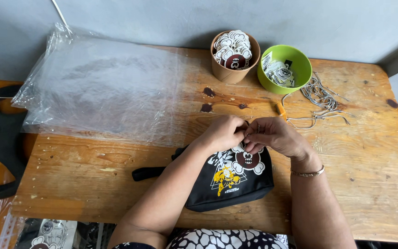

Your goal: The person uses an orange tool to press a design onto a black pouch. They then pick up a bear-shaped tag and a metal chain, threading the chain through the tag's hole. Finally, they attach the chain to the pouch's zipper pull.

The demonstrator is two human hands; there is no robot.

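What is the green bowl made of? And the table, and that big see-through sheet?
The green bowl looks like smooth plastic: even bright colour, slight shine. The table is bare wood, with visible grain, planks and worn stains. The see-through sheet seems to be thin plastic film, probably bags: it crinkles and glints.

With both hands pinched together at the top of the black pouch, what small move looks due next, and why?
Probably closing the thin chain's loop at the pouch's top edge. The left hand and right hand meet fingertip to fingertip above the black pouch, with a round tag hanging just below them. What the fingers pinch is too small to tell. More loose chains lie beside the green bowl.
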